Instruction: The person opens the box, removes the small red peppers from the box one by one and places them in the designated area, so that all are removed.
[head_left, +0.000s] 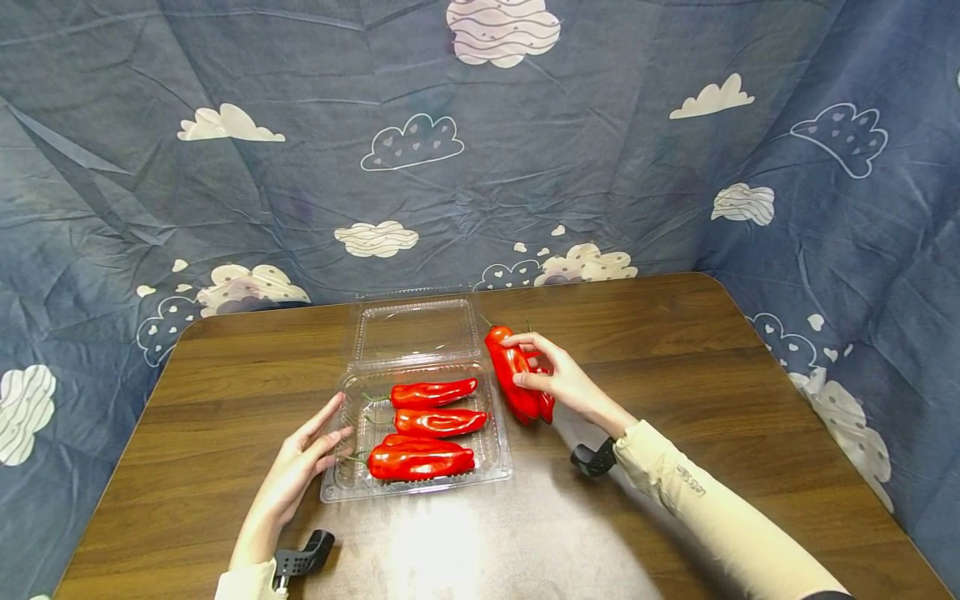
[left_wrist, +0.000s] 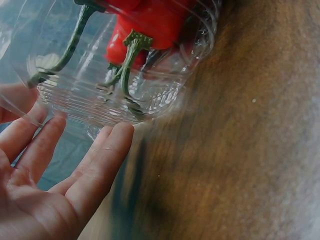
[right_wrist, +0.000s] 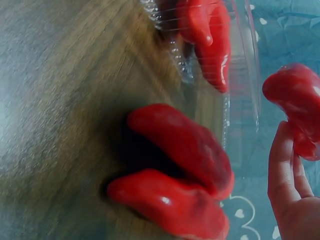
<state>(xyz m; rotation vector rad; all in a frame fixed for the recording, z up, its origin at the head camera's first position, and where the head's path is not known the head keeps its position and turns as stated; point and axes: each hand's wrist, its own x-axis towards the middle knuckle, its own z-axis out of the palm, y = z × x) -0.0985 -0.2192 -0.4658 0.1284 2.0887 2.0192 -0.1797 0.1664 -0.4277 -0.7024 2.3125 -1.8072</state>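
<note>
Peppers (head_left: 438, 422) lie in the clear box (head_left: 491, 477) in the head view, in three rows with their stems to the left; the nearest row seems to hold two, overlapping, though the exact count is hard to tell. The box sits on the counter (head_left: 637, 350), its lid (head_left: 418, 331) folded back on the far side. The right hand (head_left: 558, 375), just beyond the box's right side, has its fingers curled round the held pepper (head_left: 502, 354), with more red showing behind it. The left hand (head_left: 292, 462) is at the box's left edge, its fingers relaxed and loosely spread.

In the left wrist view, those fingers reach the box wall near the green stems (left_wrist: 131, 65); they seem to steady the box rather than grip it, and whether each fingertip touches is unclear.

In the right wrist view, the held pepper stands apart from two loose peppers (right_wrist: 180, 150) on the counter and appears raised, with fingers against its underside.

The step in hand looks to be moving peppers from the counter into the box, with part of the load placed. The next move would call for carrying the held pepper leftward over the rim and laying it beside the rows, stem to the left, while the left hand keeps the light box from sliding.
</note>
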